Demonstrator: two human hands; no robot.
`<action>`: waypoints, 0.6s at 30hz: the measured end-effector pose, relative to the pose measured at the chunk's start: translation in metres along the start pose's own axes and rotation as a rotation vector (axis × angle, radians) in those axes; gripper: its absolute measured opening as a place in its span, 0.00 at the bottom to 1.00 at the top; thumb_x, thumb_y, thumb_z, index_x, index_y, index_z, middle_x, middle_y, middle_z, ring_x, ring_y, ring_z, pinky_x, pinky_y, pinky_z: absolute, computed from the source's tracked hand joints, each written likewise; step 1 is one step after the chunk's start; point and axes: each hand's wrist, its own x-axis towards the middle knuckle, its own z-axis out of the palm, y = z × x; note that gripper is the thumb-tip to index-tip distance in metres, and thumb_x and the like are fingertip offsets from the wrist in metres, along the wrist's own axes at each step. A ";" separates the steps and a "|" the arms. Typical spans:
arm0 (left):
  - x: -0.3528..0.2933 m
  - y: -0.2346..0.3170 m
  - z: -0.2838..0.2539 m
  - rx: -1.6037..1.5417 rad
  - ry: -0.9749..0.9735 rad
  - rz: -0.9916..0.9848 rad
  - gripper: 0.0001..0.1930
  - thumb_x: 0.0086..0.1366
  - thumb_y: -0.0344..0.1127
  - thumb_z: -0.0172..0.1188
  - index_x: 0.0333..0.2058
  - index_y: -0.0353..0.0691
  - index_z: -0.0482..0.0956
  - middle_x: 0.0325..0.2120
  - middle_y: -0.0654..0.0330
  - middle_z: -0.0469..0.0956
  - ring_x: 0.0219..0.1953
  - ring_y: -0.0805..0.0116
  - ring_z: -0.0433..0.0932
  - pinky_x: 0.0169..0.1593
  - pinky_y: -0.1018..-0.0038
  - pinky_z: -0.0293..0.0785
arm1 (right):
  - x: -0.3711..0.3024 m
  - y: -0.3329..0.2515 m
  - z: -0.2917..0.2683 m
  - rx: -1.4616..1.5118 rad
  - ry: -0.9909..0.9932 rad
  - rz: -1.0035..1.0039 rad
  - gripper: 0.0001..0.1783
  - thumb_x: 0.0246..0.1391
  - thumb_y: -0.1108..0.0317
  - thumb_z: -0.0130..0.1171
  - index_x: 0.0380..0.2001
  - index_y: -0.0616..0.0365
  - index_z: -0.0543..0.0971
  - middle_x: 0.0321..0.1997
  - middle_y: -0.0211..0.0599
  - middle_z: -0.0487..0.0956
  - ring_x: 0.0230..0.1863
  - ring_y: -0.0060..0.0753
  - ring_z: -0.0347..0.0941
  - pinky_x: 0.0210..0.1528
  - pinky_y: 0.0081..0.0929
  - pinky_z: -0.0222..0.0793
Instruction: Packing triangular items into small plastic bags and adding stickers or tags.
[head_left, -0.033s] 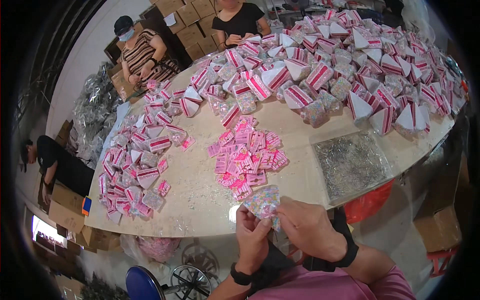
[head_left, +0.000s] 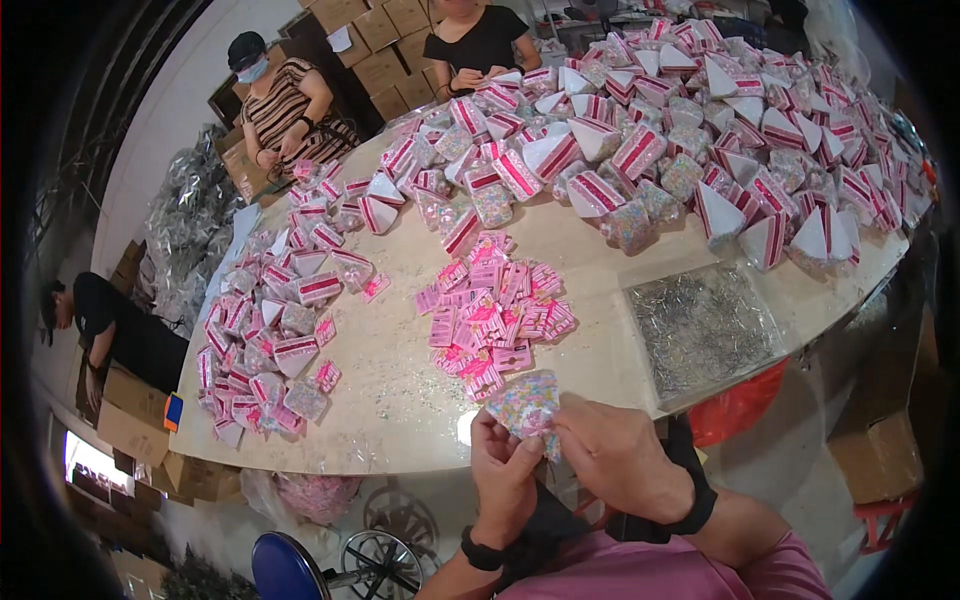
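Observation:
A small clear bag of pastel beads [head_left: 526, 402] is up at the table's near edge, gripped between both my hands. My left hand [head_left: 503, 475] pinches its lower left side, thumb in front. On its right edge, the bent fingers of my right hand [head_left: 618, 455] close; whether they also hold something small is hidden. Just beyond the bag lies a loose heap of pink printed cards [head_left: 490, 315]. To the right, a shallow tray [head_left: 640, 350] holds many thin metal pieces, like pins or wires.
Bead bags with pink and white card tops form a large pile [head_left: 640, 150] across the far right and a smaller pile [head_left: 270, 350] at left. Loose beads dot the tabletop [head_left: 400, 350]. Co-workers stand beyond the table and at left. A blue stool [head_left: 288, 567] stands below.

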 end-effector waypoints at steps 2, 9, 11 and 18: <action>0.001 -0.001 0.002 0.037 0.016 0.042 0.30 0.53 0.32 0.64 0.52 0.34 0.58 0.44 0.56 0.70 0.46 0.67 0.72 0.49 0.71 0.70 | -0.001 0.002 0.001 0.022 0.010 0.002 0.04 0.43 0.74 0.53 0.25 0.61 0.69 0.23 0.41 0.69 0.25 0.46 0.70 0.23 0.36 0.67; 0.001 -0.004 -0.001 0.073 0.026 0.080 0.35 0.52 0.27 0.65 0.55 0.34 0.54 0.50 0.53 0.64 0.52 0.64 0.67 0.55 0.68 0.66 | 0.002 0.001 -0.003 0.005 -0.007 0.003 0.05 0.45 0.74 0.53 0.26 0.62 0.68 0.25 0.43 0.68 0.25 0.48 0.70 0.23 0.38 0.67; 0.002 -0.006 -0.001 0.076 0.029 0.088 0.35 0.52 0.26 0.65 0.55 0.34 0.54 0.50 0.53 0.64 0.52 0.63 0.67 0.55 0.68 0.66 | 0.001 0.004 -0.002 0.006 -0.006 0.001 0.05 0.45 0.74 0.53 0.25 0.62 0.68 0.24 0.43 0.68 0.25 0.48 0.70 0.23 0.38 0.67; 0.003 -0.008 0.003 0.134 0.041 0.175 0.35 0.51 0.27 0.65 0.55 0.34 0.54 0.50 0.53 0.65 0.52 0.63 0.67 0.55 0.66 0.67 | 0.001 0.007 0.001 -0.034 0.004 0.001 0.05 0.46 0.73 0.52 0.26 0.61 0.67 0.23 0.42 0.68 0.23 0.49 0.70 0.22 0.39 0.66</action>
